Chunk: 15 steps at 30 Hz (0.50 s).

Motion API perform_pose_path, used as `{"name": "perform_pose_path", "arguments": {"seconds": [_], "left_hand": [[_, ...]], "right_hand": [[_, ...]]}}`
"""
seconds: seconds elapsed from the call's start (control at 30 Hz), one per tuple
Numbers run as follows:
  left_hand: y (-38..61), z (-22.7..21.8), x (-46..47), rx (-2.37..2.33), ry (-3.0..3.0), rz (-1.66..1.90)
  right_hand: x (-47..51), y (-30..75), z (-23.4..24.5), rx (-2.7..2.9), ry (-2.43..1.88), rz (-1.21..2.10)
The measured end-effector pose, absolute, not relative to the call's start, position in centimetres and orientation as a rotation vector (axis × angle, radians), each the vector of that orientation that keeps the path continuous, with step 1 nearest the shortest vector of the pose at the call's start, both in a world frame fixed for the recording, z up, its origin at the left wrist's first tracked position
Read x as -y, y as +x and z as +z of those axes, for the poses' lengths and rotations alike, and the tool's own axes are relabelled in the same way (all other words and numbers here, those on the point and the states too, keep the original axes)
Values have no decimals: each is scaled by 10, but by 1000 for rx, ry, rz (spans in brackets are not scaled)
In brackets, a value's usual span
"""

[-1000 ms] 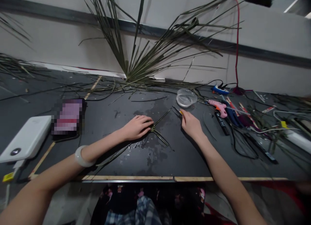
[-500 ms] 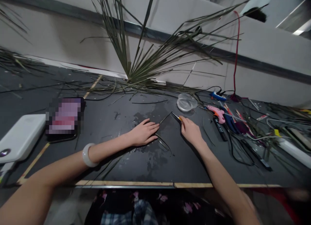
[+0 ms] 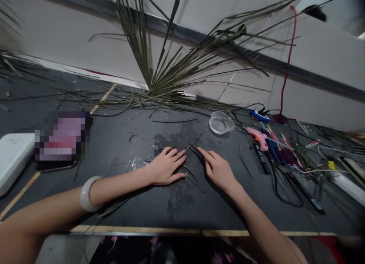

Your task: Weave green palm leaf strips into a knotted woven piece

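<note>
My left hand point(image 3: 167, 166) lies palm down on the dark tabletop, its fingers spread and flat over narrow green palm-leaf strips. One strip point(image 3: 195, 141) sticks out past the fingertips, slanting up to the right; more leaf ends point(image 3: 192, 175) show below the fingers. Close by on the right, my right hand point(image 3: 218, 169) is closed around a slim dark-tipped tool point(image 3: 194, 146). The tool's tip is beside the strip; whether they touch I cannot tell. Most of the tool is hidden by the fingers, so its exact kind does not show.
A clear round plastic container point(image 3: 221, 123) stands beyond my right hand. Farther right are a pink glue gun point(image 3: 258, 137), a black marker point(image 3: 261, 159) and cables. A phone point(image 3: 64, 136) and white power bank point(image 3: 14, 157) lie left. A fan-shaped palm leaf point(image 3: 154, 85) leans on the wall.
My right hand has come slightly nearer the left hand, and the tool's tip has moved left and down. The left hand's fingers are spread wider. The whole view has shifted a little.
</note>
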<state>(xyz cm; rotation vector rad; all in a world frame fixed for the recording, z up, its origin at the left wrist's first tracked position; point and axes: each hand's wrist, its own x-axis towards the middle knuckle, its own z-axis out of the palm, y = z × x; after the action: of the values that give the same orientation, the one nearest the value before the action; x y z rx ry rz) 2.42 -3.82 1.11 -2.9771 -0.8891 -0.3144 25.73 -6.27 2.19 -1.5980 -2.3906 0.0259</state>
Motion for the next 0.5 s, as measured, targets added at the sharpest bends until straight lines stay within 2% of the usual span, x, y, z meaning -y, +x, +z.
{"name": "perform_pose_path", "arguments": {"seconds": [0.5], "left_hand": [[27, 4, 35, 915, -3041, -354]], "right_hand": [[70, 252, 20, 2541, -1681, 35]]}}
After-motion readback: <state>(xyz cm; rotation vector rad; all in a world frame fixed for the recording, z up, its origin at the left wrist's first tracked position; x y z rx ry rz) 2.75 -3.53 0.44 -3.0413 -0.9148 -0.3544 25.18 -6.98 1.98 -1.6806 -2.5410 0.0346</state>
